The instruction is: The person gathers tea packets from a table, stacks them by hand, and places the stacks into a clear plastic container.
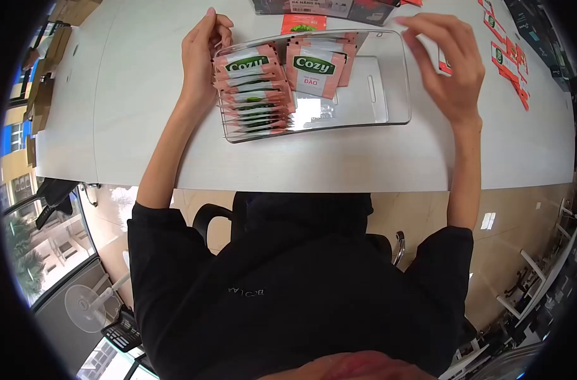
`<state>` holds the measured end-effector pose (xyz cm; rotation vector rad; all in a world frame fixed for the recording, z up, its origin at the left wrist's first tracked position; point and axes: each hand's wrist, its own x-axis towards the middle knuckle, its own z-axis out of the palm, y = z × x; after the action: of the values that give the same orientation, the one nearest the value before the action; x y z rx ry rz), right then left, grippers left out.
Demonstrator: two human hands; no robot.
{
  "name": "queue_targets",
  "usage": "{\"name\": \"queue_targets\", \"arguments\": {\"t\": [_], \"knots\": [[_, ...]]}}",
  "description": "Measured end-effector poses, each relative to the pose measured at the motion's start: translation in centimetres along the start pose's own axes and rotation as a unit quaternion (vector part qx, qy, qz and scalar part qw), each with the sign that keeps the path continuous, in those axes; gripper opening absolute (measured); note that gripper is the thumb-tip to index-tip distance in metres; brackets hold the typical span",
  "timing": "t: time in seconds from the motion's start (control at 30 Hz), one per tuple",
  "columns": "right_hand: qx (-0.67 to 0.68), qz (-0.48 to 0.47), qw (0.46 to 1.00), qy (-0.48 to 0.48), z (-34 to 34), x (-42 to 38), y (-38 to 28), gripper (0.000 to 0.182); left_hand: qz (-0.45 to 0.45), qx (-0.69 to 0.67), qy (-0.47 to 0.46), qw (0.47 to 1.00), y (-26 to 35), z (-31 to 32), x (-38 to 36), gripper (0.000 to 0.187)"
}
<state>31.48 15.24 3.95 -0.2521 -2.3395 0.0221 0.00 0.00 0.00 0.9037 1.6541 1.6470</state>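
Observation:
A clear plastic bin (396, 121) sits on the white table in front of me. Along its left side stands a row of pink Cozy tea sachets (253, 95), stacked one behind another. More sachets (314, 68) lean in the middle, the front one marked "ĐAO". My left hand (203, 57) is against the bin's left side, index finger extended and the others loosely bent. At the far right corner, my right hand (450, 63) arches with thumb and fingers apart, fingertips right by the rim and nothing between them.
Behind the bin is a dark box (326, 9), with a red sachet (303, 24) in front of it. Several red sachets (507, 63) lie scattered at the right, beside a dark item (535, 38). Brown cardboard boxes (48, 82) line the left edge.

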Motion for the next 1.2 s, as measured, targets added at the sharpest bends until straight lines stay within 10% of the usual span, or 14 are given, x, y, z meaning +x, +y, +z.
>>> {"name": "queue_targets", "arguments": {"t": [0.43,0.53,0.6,0.87,1.2], "knots": [[-0.33,0.273,0.902,0.055,-5.6,-11.5,19.3,0.048,-0.004,-0.036,-0.031,0.999,-1.5,-0.9,0.7,0.039],[-0.479,0.407,0.773,0.082,-6.6,-15.4,20.9,0.062,-0.017,-0.081,-0.029,0.996,-1.5,-1.0,0.9,0.038],[-0.335,0.648,0.684,0.006,-7.9,-16.8,20.5,0.073,-0.04,-0.084,-0.011,0.996,-1.2,-0.9,0.6,0.037],[-0.031,0.494,0.868,-0.041,-6.0,-11.2,16.3,0.058,-0.027,-0.055,-0.004,0.998,-1.5,-0.8,0.7,0.038],[0.077,0.398,0.902,-0.148,-3.6,-6.5,10.8,0.074,-0.018,-0.058,-0.011,0.998,-1.4,-0.7,0.6,0.038]]}}
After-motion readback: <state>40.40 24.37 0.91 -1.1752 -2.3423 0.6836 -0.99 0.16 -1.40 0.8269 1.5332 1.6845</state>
